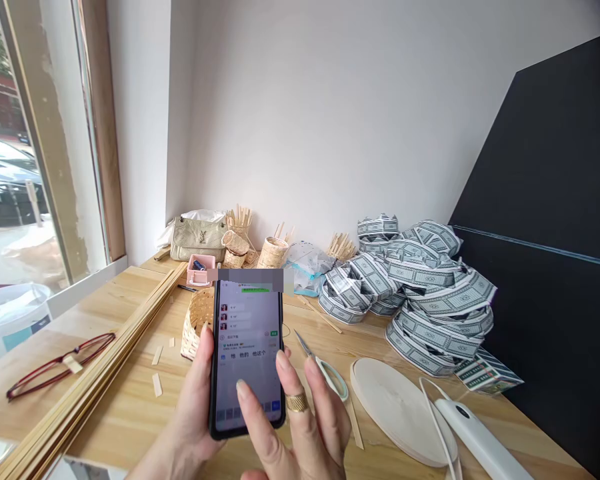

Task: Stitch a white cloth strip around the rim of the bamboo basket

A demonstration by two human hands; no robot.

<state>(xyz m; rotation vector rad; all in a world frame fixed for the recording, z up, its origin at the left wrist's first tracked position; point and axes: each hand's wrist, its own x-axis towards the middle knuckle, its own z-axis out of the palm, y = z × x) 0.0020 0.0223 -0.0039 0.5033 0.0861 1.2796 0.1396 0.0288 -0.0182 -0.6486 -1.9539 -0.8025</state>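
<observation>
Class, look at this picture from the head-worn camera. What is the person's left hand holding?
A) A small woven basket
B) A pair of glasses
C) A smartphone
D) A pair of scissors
C. The left hand grasps a smartphone upright, with its lit screen facing the camera.
</observation>
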